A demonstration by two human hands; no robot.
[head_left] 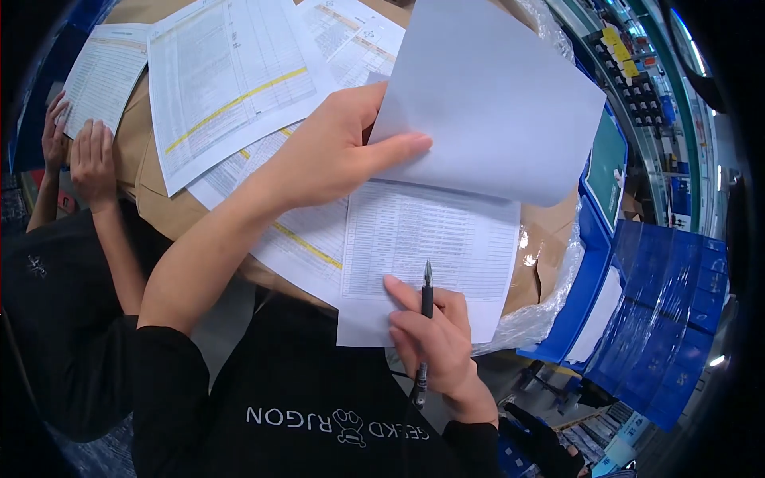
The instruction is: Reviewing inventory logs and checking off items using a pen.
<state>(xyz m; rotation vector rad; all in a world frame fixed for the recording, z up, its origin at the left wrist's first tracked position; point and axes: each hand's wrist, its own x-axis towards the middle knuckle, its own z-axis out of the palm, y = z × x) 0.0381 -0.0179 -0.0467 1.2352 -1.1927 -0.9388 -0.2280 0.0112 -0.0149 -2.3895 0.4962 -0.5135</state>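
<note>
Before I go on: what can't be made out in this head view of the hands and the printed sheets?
- Small table print on the white printed sheet: too fine.
- Its top rows: covered by the lifted blank white page in the left hand.
- Lower end of the black pen: behind the right hand.
- Brown paper-wrapped surface: mostly under sheets.
- Another person's hands at far left: near the rim, bent by the fisheye.
</note>
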